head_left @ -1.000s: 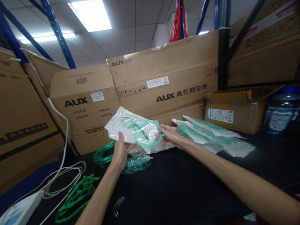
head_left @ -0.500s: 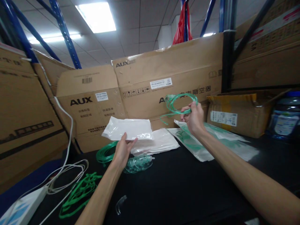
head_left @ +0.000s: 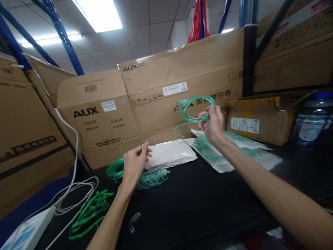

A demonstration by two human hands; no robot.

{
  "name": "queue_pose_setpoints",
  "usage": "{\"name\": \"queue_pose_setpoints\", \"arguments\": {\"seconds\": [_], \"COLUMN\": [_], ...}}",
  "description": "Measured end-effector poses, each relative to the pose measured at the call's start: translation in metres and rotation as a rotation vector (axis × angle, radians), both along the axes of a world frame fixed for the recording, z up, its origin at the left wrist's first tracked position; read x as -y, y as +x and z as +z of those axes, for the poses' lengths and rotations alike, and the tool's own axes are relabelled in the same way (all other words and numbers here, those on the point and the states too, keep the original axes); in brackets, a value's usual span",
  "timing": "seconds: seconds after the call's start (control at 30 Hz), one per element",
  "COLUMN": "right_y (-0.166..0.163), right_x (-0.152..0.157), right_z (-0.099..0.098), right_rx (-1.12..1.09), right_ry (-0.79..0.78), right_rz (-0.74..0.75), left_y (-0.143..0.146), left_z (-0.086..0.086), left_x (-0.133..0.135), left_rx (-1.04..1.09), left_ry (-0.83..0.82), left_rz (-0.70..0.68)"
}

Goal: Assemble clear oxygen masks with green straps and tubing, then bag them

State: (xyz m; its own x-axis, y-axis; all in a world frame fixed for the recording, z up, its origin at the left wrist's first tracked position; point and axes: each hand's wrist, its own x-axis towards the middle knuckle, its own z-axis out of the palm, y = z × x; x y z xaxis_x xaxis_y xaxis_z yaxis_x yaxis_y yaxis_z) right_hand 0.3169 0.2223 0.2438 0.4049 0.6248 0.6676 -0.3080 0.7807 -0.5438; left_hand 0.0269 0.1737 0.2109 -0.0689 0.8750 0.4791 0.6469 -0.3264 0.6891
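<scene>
My right hand (head_left: 213, 125) is closed around a coil of green tubing (head_left: 185, 110), held up before the cardboard; a clear connector shows at its left and one loose end hangs down. My left hand (head_left: 135, 160) is raised with thumb and fingers pinched together. A thin bluish sliver shows above its fingertips, too small to name. Just right of it lies a stack of white plastic packets (head_left: 171, 153). Below that are nested clear green oxygen masks (head_left: 153, 178). Partly behind the left hand sits a larger coil of green tubing (head_left: 113, 171).
Green elastic straps (head_left: 90, 217), a white cable (head_left: 76, 139) and a power strip (head_left: 31, 229) lie left. A clear bent tube (head_left: 134, 222) is in front. At right are packets with green contents (head_left: 221, 165), an opened carton (head_left: 262, 121) and a blue-lidded jar (head_left: 313, 119).
The left hand has turned and its fingers have closed; the white packet it held up no longer shows there. The right hand keeps the tubing at nearly the same place. The view has shifted slightly.
</scene>
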Motion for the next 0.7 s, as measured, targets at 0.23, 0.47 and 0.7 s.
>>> {"name": "queue_pose_setpoints", "arguments": {"seconds": [0.23, 0.47, 0.7], "right_y": [0.01, 0.013, 0.009], "right_x": [0.008, 0.021, 0.048], "right_z": [0.013, 0.024, 0.036], "right_rx": [-0.055, -0.048, 0.004], "right_ry": [0.074, 0.082, 0.03], "right_rz": [0.018, 0.066, 0.197], "left_y": [0.022, 0.069, 0.089], "left_z": [0.006, -0.01, -0.007], "left_x": [-0.054, -0.094, -0.088], "left_rx": [-0.775, -1.017, -0.881], "left_ry": [-0.161, -0.535, -0.534], "left_rz": [-0.093, -0.167, -0.12]}}
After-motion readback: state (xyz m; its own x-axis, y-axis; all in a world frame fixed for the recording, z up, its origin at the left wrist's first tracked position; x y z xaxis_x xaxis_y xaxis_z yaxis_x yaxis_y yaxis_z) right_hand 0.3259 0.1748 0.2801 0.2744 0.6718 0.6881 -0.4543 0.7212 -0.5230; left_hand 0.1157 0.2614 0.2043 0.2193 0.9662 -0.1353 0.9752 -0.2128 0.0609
